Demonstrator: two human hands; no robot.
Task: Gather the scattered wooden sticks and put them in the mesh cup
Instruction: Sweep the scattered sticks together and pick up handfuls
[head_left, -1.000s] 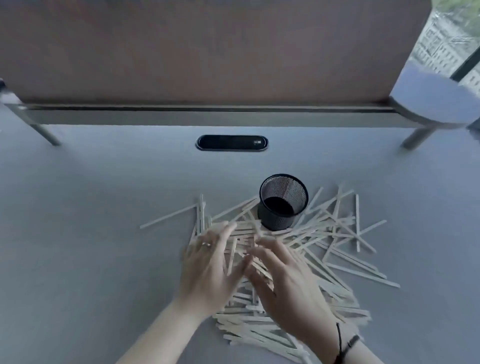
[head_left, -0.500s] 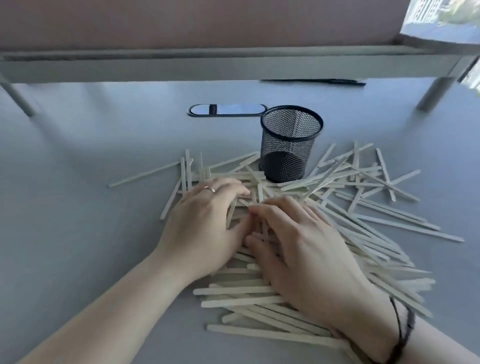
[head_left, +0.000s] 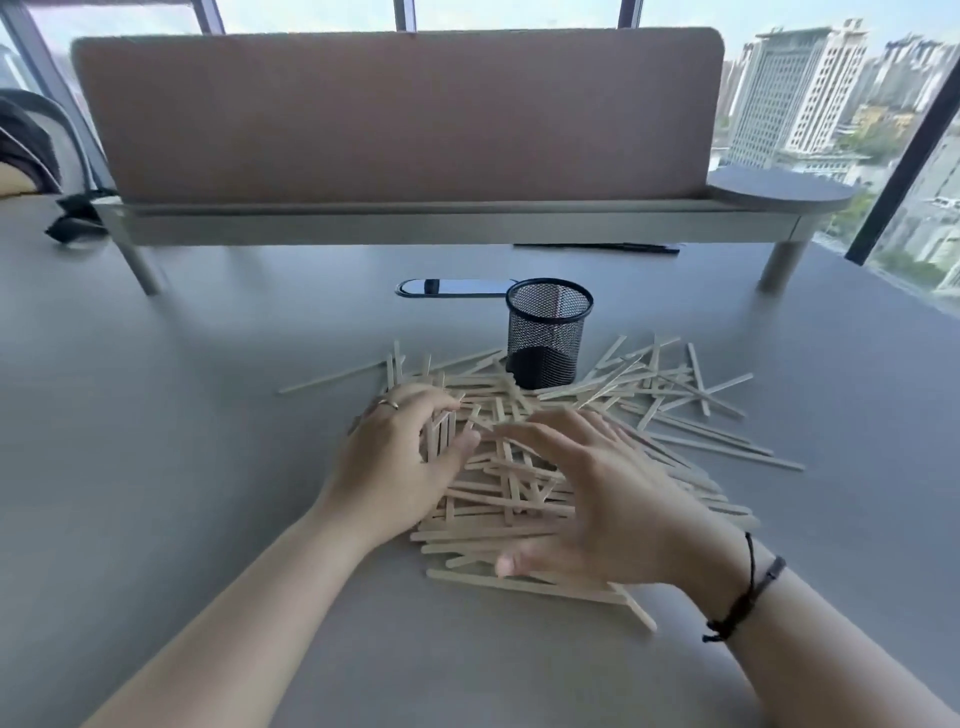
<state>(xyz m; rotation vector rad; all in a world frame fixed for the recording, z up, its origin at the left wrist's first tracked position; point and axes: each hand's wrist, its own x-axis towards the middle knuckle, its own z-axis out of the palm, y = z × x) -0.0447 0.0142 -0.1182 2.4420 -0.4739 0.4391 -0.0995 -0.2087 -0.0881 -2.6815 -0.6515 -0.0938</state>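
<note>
A heap of pale wooden sticks (head_left: 524, 483) lies scattered on the grey table (head_left: 156, 467). The black mesh cup (head_left: 548, 332) stands upright at the heap's far edge, with no sticks visible in it. My left hand (head_left: 400, 462) rests on the left side of the heap and curls around a small bunch of sticks (head_left: 440, 434) held on end between fingers and thumb. My right hand (head_left: 597, 493) hovers flat over the heap's right half, fingers spread, holding nothing that I can see.
A raised shelf with a padded partition (head_left: 405, 114) runs across the back of the table. A dark oval cable slot (head_left: 452, 287) lies behind the cup. A black pen (head_left: 597, 248) sits under the shelf. Windows are beyond.
The camera has tilted up, showing the partition and windows. My left hand has closed around a few sticks and stood them up. My right hand has lifted and spread its fingers.
</note>
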